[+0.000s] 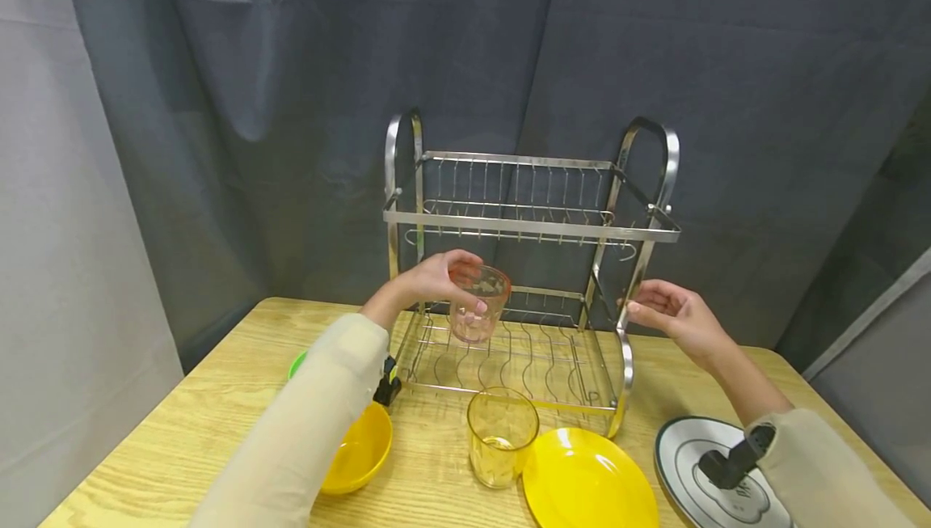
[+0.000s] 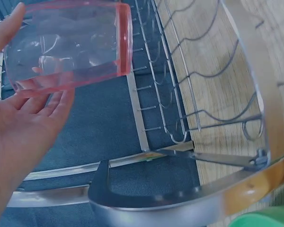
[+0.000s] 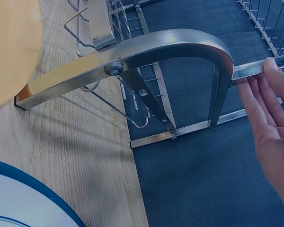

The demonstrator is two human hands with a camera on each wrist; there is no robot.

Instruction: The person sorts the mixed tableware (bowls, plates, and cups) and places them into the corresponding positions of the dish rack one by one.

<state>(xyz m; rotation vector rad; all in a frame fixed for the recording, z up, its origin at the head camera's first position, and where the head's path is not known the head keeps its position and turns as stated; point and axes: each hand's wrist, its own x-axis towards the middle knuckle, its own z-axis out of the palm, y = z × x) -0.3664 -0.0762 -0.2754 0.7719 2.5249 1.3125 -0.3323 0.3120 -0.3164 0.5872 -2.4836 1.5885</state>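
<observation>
My left hand [image 1: 436, 279] grips a clear pink drinking glass [image 1: 489, 302], thumb on the near side and fingers behind. The glass is held upright above the lower tier of a two-tier metal dish rack [image 1: 509, 225]. In the left wrist view, the same glass [image 2: 80, 42] appears sideways, with the fingers showing through and below it. My right hand [image 1: 680, 319] pinches the rack's right front post, its thumb on one face and its fingers on the other. That post [image 3: 250, 71] shows up close in the right wrist view.
In front of the rack stand a yellow glass [image 1: 502, 439] and a yellow plate [image 1: 589, 483]. A white plate with a dark rim [image 1: 680, 455] lies at right, partly under my sleeve. At left are a yellow bowl [image 1: 367, 451] and a mostly hidden green item [image 1: 296, 363]. Dark curtain [image 1: 291, 107] hangs behind.
</observation>
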